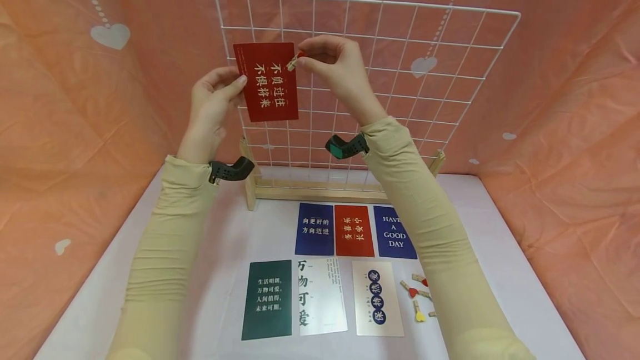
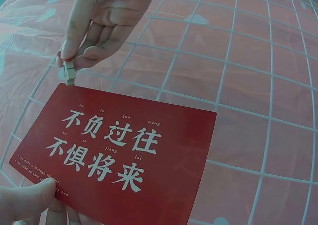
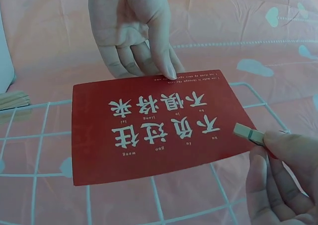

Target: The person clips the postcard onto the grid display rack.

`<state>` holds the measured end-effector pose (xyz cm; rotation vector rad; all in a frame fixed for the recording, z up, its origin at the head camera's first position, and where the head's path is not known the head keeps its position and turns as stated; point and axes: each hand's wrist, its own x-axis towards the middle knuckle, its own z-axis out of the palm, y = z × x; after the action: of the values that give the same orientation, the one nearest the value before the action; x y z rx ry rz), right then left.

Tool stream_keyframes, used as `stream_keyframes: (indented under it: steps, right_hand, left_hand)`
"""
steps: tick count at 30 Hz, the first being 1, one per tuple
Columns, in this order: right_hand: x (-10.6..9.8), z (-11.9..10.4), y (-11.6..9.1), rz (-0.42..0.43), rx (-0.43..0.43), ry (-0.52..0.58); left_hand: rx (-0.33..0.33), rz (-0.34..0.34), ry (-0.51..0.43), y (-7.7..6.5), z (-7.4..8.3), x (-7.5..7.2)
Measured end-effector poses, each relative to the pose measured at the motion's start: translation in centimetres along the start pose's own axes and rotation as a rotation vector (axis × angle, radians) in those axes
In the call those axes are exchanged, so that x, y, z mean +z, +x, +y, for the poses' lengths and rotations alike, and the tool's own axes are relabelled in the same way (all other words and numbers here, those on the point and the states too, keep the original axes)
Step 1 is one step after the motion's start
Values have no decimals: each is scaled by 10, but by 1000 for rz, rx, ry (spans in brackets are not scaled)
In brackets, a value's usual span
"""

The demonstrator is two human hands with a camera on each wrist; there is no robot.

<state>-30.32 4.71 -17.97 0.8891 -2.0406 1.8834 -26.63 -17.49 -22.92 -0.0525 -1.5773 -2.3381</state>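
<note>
Little weight is to be expected of the red card (image 1: 270,83); it is judged thin and fairly stiff, yet easily creased, with a smooth face that may slip if pinched too lightly. It is best grasped by its margins, so that the middle is left unbent. Its 9 o'clock edge is pinched by the left hand (image 1: 215,98), the thumb laid on the front. At about 2 o'clock on the card, a small wooden clothespin (image 1: 292,64) is pinched between thumb and forefinger of the right hand (image 1: 339,63); whether the card is bitten by it cannot be told. The clothespin is judged light and springy, best squeezed at its tail.

The card is held at 11 o'clock in the head view, before the white wire grid (image 1: 368,1); contact with the wires cannot be made out. Its deep red face is printed with two lines of pale characters running from 12 towards 6 o'clock, with finer print along the 9 o'clock side.
</note>
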Motion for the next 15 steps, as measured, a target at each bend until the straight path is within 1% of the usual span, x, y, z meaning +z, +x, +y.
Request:
stream_keyframes:
  steps: [6, 10, 15]
  right_hand:
    - [4, -5, 8, 7, -33, 28]
    - [5, -7, 14, 22, -30, 3]
    - [8, -9, 21, 42, -37, -9]
  left_hand:
    - [1, 24, -9, 5, 4, 4]
    - [12, 23, -13, 6, 5, 3]
    - [15, 27, 12, 8, 6, 3]
